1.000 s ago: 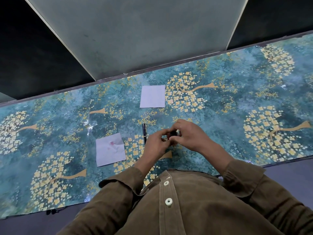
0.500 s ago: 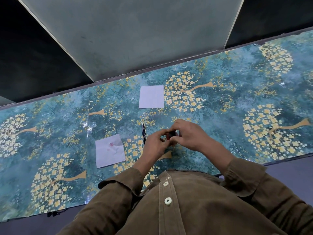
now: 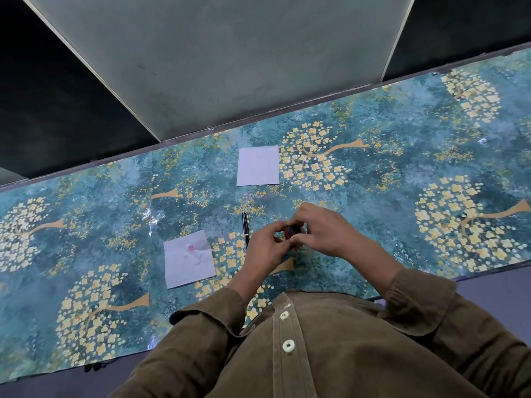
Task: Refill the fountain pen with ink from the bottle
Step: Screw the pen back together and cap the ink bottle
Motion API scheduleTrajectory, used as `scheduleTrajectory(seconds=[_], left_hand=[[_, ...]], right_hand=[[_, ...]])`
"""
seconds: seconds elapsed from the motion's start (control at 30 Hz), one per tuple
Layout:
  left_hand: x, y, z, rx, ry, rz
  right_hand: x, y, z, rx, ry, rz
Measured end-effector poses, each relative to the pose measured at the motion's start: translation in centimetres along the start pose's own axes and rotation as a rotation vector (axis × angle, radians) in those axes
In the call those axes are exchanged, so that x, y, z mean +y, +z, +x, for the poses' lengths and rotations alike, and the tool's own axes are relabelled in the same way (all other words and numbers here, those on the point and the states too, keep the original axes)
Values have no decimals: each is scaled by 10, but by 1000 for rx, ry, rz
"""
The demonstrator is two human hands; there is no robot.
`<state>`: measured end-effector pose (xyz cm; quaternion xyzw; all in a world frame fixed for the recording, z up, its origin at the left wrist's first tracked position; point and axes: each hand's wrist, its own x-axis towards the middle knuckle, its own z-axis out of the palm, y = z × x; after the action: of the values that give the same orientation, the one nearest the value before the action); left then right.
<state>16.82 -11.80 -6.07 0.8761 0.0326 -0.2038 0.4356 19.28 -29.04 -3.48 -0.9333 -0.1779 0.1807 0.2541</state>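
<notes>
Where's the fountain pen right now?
The fountain pen lies on the tablecloth, just left of the left hand, right of the stained tissue.

Glossy tablecloth (image 3: 402, 173) (plastic-looking); matt paper squares (image 3: 257, 165); black shiny pen (image 3: 245, 225).

Pen (image 3: 245, 228) on table (image 3: 402, 179), left of bottle (image 3: 295, 230); 2 papers (image 3: 189, 259) (image 3: 257, 165) left, behind.
</notes>
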Motion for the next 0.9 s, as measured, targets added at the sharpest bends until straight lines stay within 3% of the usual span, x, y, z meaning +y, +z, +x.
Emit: scheduleTrajectory(seconds=[0.17, 0.4, 0.67, 0.9], left_hand=[[-2, -1, 1, -16, -4, 5], [0, -1, 1, -12, -11, -21], [-2, 0, 3, -15, -13, -2], [-2, 0, 1, -3, -9, -21]], right_hand=[[-2, 4, 2, 73, 73, -25], [5, -1, -1, -30, -16, 74], [1, 1, 2, 56, 52, -8], [5, -6, -2, -37, -18, 87]])
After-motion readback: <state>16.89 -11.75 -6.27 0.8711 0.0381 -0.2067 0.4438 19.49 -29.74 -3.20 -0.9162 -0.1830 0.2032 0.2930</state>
